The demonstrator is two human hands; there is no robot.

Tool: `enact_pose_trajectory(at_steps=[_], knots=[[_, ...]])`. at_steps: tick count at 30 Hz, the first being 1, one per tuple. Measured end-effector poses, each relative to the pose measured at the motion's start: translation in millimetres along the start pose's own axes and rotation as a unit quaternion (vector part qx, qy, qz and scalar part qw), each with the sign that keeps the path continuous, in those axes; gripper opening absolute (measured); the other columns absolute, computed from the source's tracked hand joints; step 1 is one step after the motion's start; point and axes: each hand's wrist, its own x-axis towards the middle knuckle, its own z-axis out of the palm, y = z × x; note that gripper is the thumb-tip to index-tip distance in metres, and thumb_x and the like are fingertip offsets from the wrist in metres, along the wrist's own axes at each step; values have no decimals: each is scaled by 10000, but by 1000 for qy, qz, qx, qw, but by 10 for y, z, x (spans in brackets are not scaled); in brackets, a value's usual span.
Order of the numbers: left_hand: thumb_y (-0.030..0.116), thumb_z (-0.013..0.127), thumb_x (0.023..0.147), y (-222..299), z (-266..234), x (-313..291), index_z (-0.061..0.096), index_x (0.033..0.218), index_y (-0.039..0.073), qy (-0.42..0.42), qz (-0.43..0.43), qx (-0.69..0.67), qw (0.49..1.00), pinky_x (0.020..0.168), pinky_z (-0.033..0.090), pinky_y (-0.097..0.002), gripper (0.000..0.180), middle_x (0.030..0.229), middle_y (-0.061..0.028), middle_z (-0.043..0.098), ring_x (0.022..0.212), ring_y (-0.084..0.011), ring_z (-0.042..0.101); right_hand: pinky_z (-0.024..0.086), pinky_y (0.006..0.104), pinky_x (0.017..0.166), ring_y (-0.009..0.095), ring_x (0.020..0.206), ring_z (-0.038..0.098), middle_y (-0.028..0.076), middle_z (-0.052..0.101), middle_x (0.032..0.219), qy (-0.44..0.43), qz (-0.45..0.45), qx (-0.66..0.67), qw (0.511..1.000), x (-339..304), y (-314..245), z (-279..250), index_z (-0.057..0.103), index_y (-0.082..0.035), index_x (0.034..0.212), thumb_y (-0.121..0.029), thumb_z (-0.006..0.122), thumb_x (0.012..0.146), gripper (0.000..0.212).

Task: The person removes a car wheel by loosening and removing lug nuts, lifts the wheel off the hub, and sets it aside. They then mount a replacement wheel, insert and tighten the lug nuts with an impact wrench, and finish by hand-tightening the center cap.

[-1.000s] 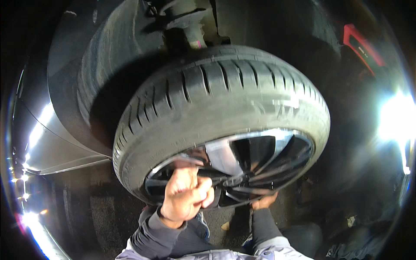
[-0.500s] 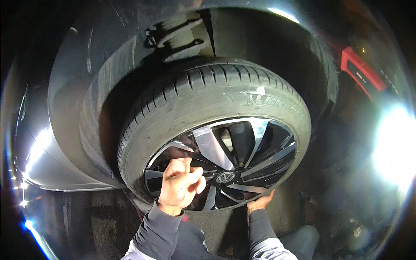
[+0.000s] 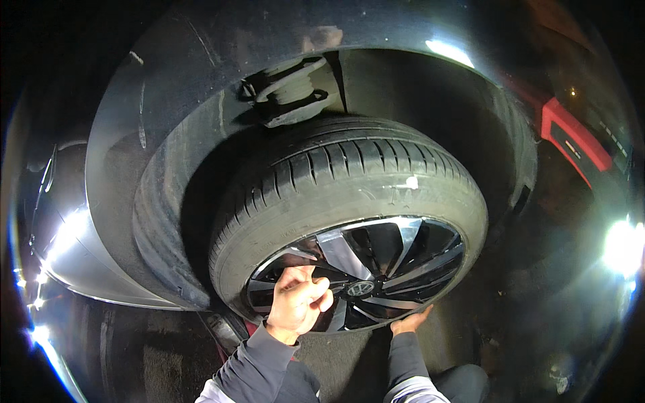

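Observation:
A car wheel (image 3: 437, 258) with a black-and-silver alloy rim and dark tyre (image 3: 342, 195) sits in the wheel arch, tilted toward me. My left hand (image 3: 300, 305) is at the lower left of the rim, its fingers curled in at a spoke beside the centre cap (image 3: 359, 288). Part of that grip is hidden behind the hand. My right hand (image 3: 410, 322) cups the wheel's bottom edge from below, right of the middle; most of its fingers are out of sight under the tyre. A white mark (image 3: 411, 182) shows on the upper tyre sidewall.
Dark bodywork (image 3: 175, 80) with scratches curves over the wheel, and a suspension part (image 3: 289, 94) shows inside the arch. Left is a glossy car panel (image 3: 87, 252). A red-edged shape (image 3: 578, 141) lies at right, near a bright glare (image 3: 623, 248). My knee (image 3: 463, 384) is below.
The wheel, arch and both hands appear slightly lower and further right in the picture. Both hands keep their places on the wheel.

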Motion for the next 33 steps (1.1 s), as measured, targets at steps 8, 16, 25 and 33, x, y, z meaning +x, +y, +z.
enact_pose_trajectory(at_steps=[8, 16, 25, 33], knots=[[-76, 551, 842, -123, 63, 70, 463, 698, 135, 47, -20, -18, 999, 555, 347, -341, 271, 726, 31, 375, 616, -155, 390, 186, 596, 1237, 366, 1536, 244, 78, 252, 1696, -19, 13, -37, 999, 44, 76, -15, 303, -168, 1625, -736, 201, 994, 854], [-71, 543, 835, -284, 11, 15, 528, 700, 115, 31, 9, -37, 999, 597, 351, -353, 230, 691, 12, 372, 617, -154, 378, 199, 585, 1245, 349, 1531, 282, 97, 285, 1681, 17, 84, -41, 995, 242, 134, -166, 309, -139, 1619, -697, 206, 1016, 828], [-43, 569, 809, -436, -34, 56, 480, 694, 90, 46, 87, -7, 995, 599, 388, -391, 197, 698, -18, 361, 635, -199, 405, 63, 581, 1253, 321, 1574, 180, 84, 181, 1724, 95, 74, -201, 972, 249, -131, -128, 168, -124, 1657, -721, 244, 1007, 886], [-157, 594, 843, -495, -68, 119, 515, 742, -22, -15, 222, 200, 954, 602, 489, -390, 186, 784, -59, 438, 680, -231, 571, 123, 648, 1220, 449, 1563, 137, 225, 123, 1709, 86, 79, -359, 926, -224, -627, 65, 19, -215, 1669, -825, 308, 938, 995]])
